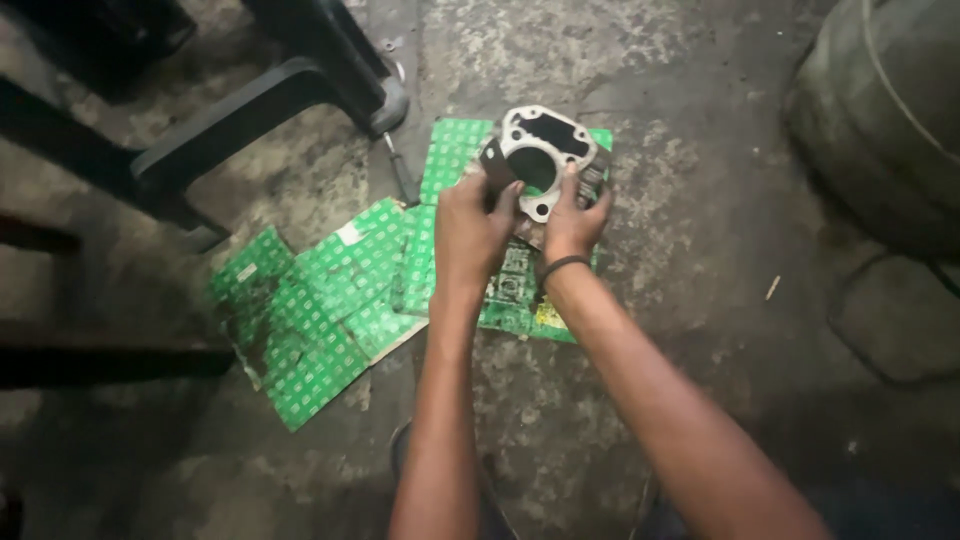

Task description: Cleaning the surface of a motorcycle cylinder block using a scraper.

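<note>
I had both hands up on the grey cast-metal cylinder block [541, 160], the one with the round bore through its middle and the bolt holes at its corners. My left hand [472, 228] was clamped on its near-left edge, fingers curled around the side. My right hand [575, 222], a dark band at its wrist, gripped the near-right edge with the thumb pressed onto the flat face beside the bore. So the two hands were apart, one to each side, both closed on the block.

The block sat raised and tilted toward me, just above the far end of the flattened green patterned cardboard [330, 300], which was spread on the stained concrete floor [700, 250]. Left of the block, a dark-handled screwdriver [400, 170] lay on the floor at the cardboard's edge, untouched. Farther left stood the black legs of a plastic chair [250, 110]; off to the block's right, the curve of a large grey drum [880, 110].

As I judged it, the block was picked up and under inspection, its face looking bare; nothing was fitted to it yet, and no other parts lay ready on the cardboard.
</note>
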